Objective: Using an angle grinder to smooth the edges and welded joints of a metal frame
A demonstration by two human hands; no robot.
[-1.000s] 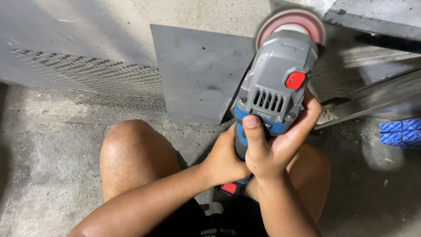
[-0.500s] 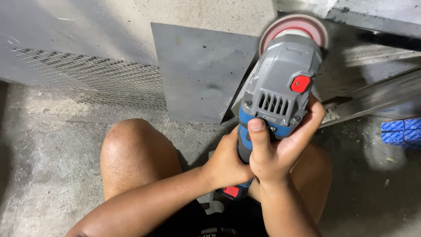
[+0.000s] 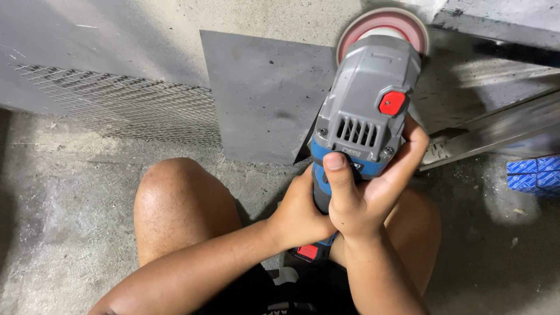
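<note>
I hold a grey and blue angle grinder (image 3: 367, 99) with a red button and a reddish round disc (image 3: 385, 26) at its far end, pointing away from me. My right hand (image 3: 367, 192) wraps the blue body from the right, thumb up along it. My left hand (image 3: 300, 213) grips the body lower down from the left, over a red part at the base. Just left of the disc, a dark grey metal sheet (image 3: 262, 99) leans against the wall.
Wire mesh (image 3: 128, 105) leans on the wall at the left. Long metal profiles (image 3: 496, 128) lie at the right, with a blue box (image 3: 534, 172) beside them. My bare knees (image 3: 175, 198) are over the rough concrete floor (image 3: 58, 221).
The grinder and both hands have shifted slightly to the right and a little up in the view. The grip is unchanged.
</note>
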